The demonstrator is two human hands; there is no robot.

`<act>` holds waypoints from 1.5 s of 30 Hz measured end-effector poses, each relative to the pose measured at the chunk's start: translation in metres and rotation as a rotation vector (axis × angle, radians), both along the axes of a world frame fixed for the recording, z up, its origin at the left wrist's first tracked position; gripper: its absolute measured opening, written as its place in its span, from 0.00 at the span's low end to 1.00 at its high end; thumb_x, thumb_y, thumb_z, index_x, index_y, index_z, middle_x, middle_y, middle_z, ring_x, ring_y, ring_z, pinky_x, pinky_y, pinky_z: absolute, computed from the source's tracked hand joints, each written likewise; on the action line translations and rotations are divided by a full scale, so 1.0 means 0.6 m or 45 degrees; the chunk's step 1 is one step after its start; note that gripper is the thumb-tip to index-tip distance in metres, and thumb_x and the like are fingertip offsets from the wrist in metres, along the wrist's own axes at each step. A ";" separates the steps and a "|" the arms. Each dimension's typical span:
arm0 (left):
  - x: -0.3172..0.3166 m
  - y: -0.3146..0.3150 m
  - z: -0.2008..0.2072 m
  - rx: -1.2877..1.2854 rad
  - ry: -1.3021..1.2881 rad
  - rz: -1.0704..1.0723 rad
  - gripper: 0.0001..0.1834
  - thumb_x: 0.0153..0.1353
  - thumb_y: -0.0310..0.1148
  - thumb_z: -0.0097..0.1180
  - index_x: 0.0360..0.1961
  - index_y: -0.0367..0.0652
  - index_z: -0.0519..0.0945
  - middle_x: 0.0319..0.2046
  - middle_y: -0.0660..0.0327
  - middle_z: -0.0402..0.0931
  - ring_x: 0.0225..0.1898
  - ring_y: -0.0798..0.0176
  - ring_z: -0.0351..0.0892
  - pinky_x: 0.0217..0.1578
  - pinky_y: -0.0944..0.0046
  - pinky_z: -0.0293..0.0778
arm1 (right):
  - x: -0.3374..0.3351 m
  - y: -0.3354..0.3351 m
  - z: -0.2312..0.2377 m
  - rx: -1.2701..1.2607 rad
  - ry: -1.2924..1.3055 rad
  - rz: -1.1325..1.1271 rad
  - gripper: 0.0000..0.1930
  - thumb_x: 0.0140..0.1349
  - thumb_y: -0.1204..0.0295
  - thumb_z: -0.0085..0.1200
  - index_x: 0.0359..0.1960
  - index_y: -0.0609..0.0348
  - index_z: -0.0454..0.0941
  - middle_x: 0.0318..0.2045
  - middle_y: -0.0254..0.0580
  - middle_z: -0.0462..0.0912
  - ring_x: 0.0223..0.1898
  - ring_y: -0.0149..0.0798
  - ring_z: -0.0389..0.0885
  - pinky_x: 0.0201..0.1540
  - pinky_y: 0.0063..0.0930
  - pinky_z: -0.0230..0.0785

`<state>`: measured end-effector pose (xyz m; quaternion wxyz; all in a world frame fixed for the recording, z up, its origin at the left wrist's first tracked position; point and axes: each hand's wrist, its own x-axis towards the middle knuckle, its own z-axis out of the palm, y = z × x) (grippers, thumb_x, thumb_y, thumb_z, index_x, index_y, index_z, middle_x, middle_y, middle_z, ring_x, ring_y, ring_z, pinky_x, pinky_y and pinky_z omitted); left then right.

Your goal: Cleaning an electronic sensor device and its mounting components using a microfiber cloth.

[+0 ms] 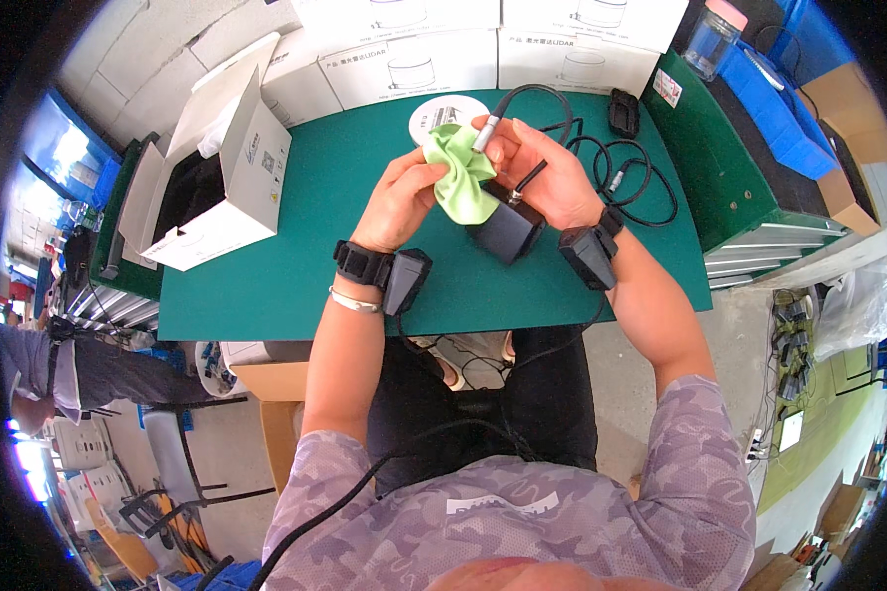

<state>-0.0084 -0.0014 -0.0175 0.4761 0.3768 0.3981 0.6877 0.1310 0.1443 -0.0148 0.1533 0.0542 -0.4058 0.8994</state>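
Observation:
Over the green table, my left hand (404, 202) is closed on a bunched light-green cloth (460, 182). My right hand (552, 177) pinches the silver connector (485, 134) of a black cable, right beside the cloth. Below the cloth and between my hands is a black box-shaped device (508, 234) with a short black lead and metal fitting at its top. I cannot tell whether it rests on the table or in my right palm. Just behind the cloth, a round white-topped object (442, 111) is partly covered.
The black cable (650, 172) loops across the table's right side, near a small black item (623, 112). An opened white box (241, 197) stands at the left. White cartons (404, 69) line the back. At right are a green cabinet (710, 158), blue bin (779, 113) and jar (712, 44).

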 end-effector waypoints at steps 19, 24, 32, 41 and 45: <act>0.024 0.005 0.008 0.080 0.436 0.265 0.16 0.60 0.29 0.57 0.49 0.37 0.76 0.38 0.65 0.78 0.38 0.74 0.74 0.41 0.71 0.71 | 0.003 -0.006 0.002 0.159 -0.007 -0.004 0.22 0.70 0.57 0.35 0.50 0.64 0.70 0.27 0.30 0.74 0.33 0.29 0.71 0.43 0.23 0.64; 0.009 0.006 -0.005 0.092 0.223 0.226 0.15 0.61 0.30 0.56 0.48 0.37 0.76 0.38 0.64 0.78 0.39 0.71 0.76 0.41 0.69 0.73 | -0.003 0.005 -0.009 -0.061 0.001 0.079 0.22 0.70 0.57 0.35 0.50 0.64 0.71 0.27 0.31 0.73 0.33 0.31 0.70 0.43 0.25 0.63; 0.006 0.003 -0.001 0.074 0.000 0.124 0.16 0.62 0.29 0.50 0.50 0.34 0.73 0.43 0.58 0.77 0.42 0.66 0.77 0.45 0.66 0.73 | -0.006 0.010 -0.013 -0.193 0.001 0.082 0.23 0.69 0.57 0.37 0.52 0.67 0.69 0.26 0.31 0.73 0.33 0.32 0.71 0.44 0.28 0.64; 0.004 0.002 -0.002 0.087 0.044 0.061 0.16 0.61 0.27 0.49 0.50 0.33 0.72 0.42 0.58 0.77 0.42 0.66 0.77 0.44 0.67 0.72 | -0.006 0.004 -0.008 -0.053 -0.034 0.023 0.22 0.69 0.57 0.36 0.49 0.64 0.71 0.25 0.30 0.68 0.33 0.33 0.66 0.48 0.28 0.61; 0.007 0.007 -0.005 -0.002 0.127 0.176 0.16 0.61 0.30 0.54 0.48 0.35 0.73 0.40 0.60 0.77 0.41 0.69 0.77 0.41 0.69 0.73 | -0.007 0.009 -0.016 -0.060 0.019 0.108 0.23 0.70 0.58 0.34 0.53 0.65 0.69 0.27 0.31 0.75 0.33 0.31 0.73 0.47 0.27 0.66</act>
